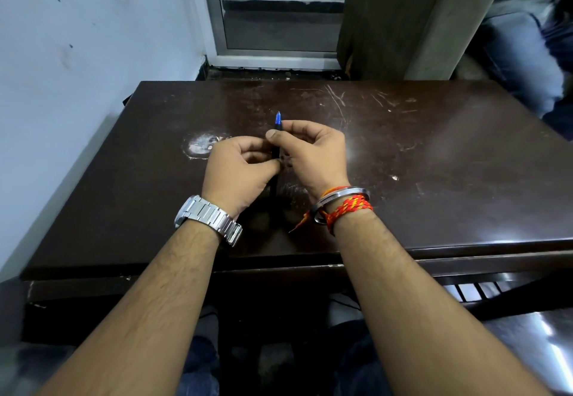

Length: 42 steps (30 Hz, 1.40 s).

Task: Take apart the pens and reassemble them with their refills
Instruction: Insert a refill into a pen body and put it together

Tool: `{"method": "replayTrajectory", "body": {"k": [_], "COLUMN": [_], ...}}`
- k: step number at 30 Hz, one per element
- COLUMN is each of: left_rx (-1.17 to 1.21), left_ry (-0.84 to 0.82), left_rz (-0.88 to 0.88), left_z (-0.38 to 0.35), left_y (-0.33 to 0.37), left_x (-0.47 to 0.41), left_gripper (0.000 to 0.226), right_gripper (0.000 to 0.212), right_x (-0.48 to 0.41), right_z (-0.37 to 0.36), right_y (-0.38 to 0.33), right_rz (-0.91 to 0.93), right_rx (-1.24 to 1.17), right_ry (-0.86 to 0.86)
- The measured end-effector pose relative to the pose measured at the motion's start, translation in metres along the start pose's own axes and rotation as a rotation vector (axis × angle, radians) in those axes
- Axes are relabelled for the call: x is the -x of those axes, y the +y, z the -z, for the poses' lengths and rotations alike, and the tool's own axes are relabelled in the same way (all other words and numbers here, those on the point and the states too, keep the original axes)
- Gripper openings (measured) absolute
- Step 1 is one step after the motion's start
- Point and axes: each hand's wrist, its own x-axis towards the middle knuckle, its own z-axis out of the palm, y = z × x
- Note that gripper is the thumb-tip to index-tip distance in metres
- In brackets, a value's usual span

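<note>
Our left hand [237, 167] is curled closed, thumb and fingers pinching the lower-middle of the pen [274, 159]. Our right hand [313, 153] is also closed on it, thumb and forefinger clamping the upper barrel just below the blue tip [278, 118]. Both hands nearly touch. Pen is black, roughly upright, tip pointing away from us, held above the dark brown table [434, 163]. Steel watch [207, 218] on the left wrist; steel bangle [341, 198] and red-orange thread [347, 209] on the right. 1 pen visible; whether it's partly unscrewed, we can't tell.

Scratched dark table [434, 153]; steel watch [207, 218]; steel bangle [339, 198]; red thread [348, 208].
</note>
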Motion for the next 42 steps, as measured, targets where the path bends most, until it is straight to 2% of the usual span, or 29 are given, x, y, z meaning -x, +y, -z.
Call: {"method": "replayTrajectory", "body": {"k": [4,7,10,14,17,20,24,30,34,37,40,42], "left_rx": [-0.031,0.059,0.013,-0.026,0.048,0.003,-0.002,0.003,-0.017,0.044,-0.013,-0.013], "left_ry": [0.021,-0.002,0.011,0.035,0.002,0.009,0.041,0.008,0.040,0.024,0.016,0.039], "left_rz": [-0.025,0.041,0.027,-0.003,0.050,0.032,0.010,0.021,-0.002,0.046,0.024,0.018], "left_z": [0.0024,-0.0003,-0.0003,0.0026,0.0007,0.0003,0.0010,-0.0012,0.0003,-0.0021,-0.0028,-0.0010], "left_y": [-0.0005,0.0008,-0.0005,-0.0011,0.0011,-0.0003,-0.0004,0.0005,0.0001,0.0032,0.0028,0.0016], "left_x": [-0.0005,-0.0012,-0.0010,-0.0010,-0.0014,-0.0016,-0.0024,-0.0006,-0.0013,-0.0001,0.0006,0.0008], "left_gripper": [0.030,0.020,0.013,0.029,0.017,0.011,0.024,0.010,0.026,0.020,0.005,0.015], "right_gripper": [0.011,0.009,0.010,0.010,0.009,0.009,0.009,0.010,0.008,0.009,0.012,0.013], "right_x": [0.0003,0.0007,0.0007,-0.0003,0.0000,0.0003,-0.0005,-0.0001,-0.0020,-0.0019,-0.0023,-0.0032], "right_z": [-0.0005,0.0000,-0.0007,-0.0009,-0.0005,-0.0011,-0.0010,-0.0010,-0.0002,-0.0005,-0.0004,0.0003], "right_y": [-0.0008,-0.0002,-0.0002,0.0013,0.0013,0.0009,0.0011,0.0012,0.0023,0.0033,0.0034,0.0035], "right_rz": [0.017,0.009,-0.007,0.027,0.032,0.019,0.037,0.019,0.033,0.039,0.030,0.033], "right_rx": [-0.008,-0.014,-0.030,0.001,0.010,0.029,0.039,0.038,0.016,0.021,0.028,0.031], "right_ry": [0.004,-0.006,-0.015,-0.011,-0.013,-0.008,-0.009,-0.017,-0.012,-0.015,-0.013,-0.005]}}
